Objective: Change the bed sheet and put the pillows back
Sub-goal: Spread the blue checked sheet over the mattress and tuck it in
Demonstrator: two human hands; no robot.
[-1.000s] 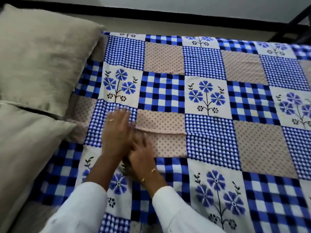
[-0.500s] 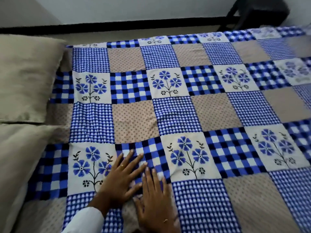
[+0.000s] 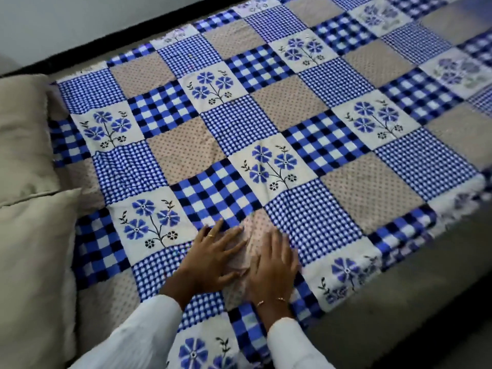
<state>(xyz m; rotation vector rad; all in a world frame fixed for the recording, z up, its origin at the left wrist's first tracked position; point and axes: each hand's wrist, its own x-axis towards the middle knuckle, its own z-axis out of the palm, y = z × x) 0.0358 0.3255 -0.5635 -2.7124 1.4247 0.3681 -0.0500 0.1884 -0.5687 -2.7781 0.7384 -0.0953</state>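
Note:
A patchwork bed sheet [image 3: 290, 134] of blue checks, beige dotted squares and blue flower panels lies spread over the bed. My left hand [image 3: 213, 258] lies flat on it near the front edge, fingers straight and spread, a ring on one finger. My right hand [image 3: 274, 265] presses flat beside it, a bracelet at the wrist. Between the two hands a beige dotted square is bunched into a small wrinkle. Two beige pillows lie at the left: the far pillow [image 3: 22, 134] and the near pillow [image 3: 34, 275].
The sheet's fringed right edge [image 3: 460, 206] stops short of the grey mattress [image 3: 415, 310], which shows bare at the lower right. A dark bed frame rail [image 3: 111, 35] runs along the far side below a pale wall.
Both hands have slid toward the near edge of the sheet, staying flat on it. The view has swung right, so the sheet's right edge and the bare mattress now show.

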